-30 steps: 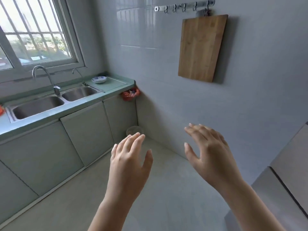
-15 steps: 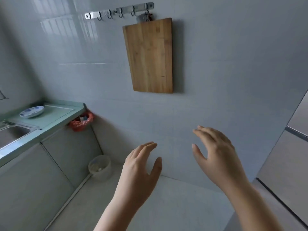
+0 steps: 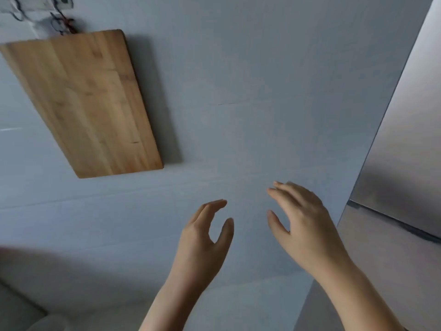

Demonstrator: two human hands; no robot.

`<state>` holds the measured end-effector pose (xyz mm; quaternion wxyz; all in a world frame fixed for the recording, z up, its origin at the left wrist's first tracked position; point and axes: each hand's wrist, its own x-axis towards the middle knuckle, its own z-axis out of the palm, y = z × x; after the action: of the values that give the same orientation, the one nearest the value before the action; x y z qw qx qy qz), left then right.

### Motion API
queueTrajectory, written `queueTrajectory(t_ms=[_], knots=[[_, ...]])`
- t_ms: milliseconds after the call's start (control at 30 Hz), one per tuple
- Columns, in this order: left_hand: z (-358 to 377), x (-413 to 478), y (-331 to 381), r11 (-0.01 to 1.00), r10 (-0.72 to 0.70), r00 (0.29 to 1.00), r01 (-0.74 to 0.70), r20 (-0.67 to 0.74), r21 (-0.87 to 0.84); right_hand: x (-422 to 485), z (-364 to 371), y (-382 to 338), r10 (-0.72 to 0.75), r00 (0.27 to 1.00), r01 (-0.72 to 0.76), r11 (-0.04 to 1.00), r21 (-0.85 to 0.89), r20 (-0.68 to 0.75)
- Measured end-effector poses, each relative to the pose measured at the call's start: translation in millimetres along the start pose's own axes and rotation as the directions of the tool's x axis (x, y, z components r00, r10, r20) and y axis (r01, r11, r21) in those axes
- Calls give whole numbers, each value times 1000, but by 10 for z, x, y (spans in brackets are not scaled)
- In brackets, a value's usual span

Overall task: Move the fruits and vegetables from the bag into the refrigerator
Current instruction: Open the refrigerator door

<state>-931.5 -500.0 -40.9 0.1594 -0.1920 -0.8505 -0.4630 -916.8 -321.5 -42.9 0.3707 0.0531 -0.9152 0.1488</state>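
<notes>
Upper left: a metal hook rail (image 3: 35, 4) is seen at the frame's top edge, blurred. A wooden cutting board (image 3: 86, 103) is hung from it by a dark loop, flat against the grey tiled wall (image 3: 238, 91), its shadow cast to the right.

Lower left: a dim, blurred shape is noted in the corner — it cannot be identified.

Centre, low: the left hand (image 3: 202, 244) is held up in front of the wall, back toward the camera, fingers loosely curled and thumb spread apart. Nothing is gripped; the palm is empty.

Just beside it, to the right: the right hand (image 3: 307, 232) is raised slightly higher, fingers extended and spread, thumb apart — likewise empty. The two hands are near each other but not touching, and neither is in contact with the wall as far as can be told.

Far right: the refrigerator (image 3: 405, 151) is seen as a brushed-metal surface, with a dark seam between upper and lower doors; both doors are shut. The bag and its produce are not within view.
</notes>
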Motion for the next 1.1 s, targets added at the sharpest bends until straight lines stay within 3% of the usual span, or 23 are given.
queueTrajectory(t_ms=[267,433,767,1100], knots=[[460,753,-187,956,178,951,-107,252,-273,95,-71,251,223,972,-236,929,-284,-79],[669,1182,-127,879,420,821,-260,388,-401,134,-98,228,379,896,-441,815,-376,-230],[1415,1558,361,763,548,652,-131,525,-633,25,-447,389,466,779,-627,560,-541,-420],[2045,1690,798,684,618,626,-129,476,-718,151,-641,769,400,768,-639,537,-551,-501]])
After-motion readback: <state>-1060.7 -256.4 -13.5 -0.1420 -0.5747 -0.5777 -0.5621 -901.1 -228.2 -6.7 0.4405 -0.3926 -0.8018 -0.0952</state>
